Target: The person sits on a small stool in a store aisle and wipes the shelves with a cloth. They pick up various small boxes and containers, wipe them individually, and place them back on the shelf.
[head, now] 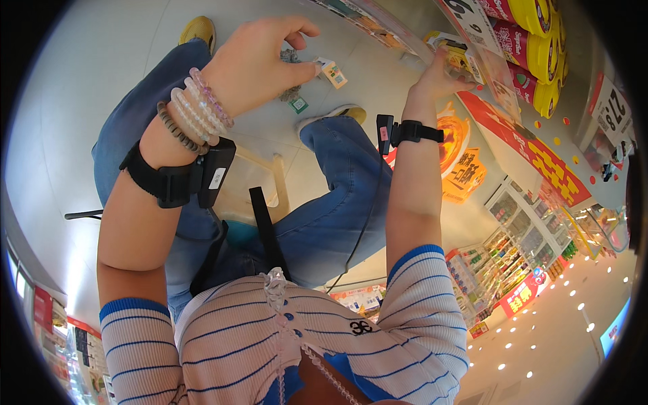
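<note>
My left hand [263,63] is held out over the floor, back up, fingers partly curled and thumb apart, with nothing seen between them. Past its thumb shows a small white and yellow carton [334,75]; whether the two touch, I cannot tell. A grey fuzzy item [291,91] is partly hidden behind the hand, and a small green card [298,105] bearing a printed code shows just below it. My right hand [436,78] reaches to the shelf edge, its thumb and fingers around a yellow and black box [458,56]. Part of that box sits behind a clear price-tag strip.
Stacked yellow-lidded tubs [531,45] stand on the shelf to the right. A red promotional strip [526,147] runs along the shelf edge. A pale plastic stool [278,177] is between my jeans-clad legs, and a cable [372,212] hangs from my right wrist device [385,134].
</note>
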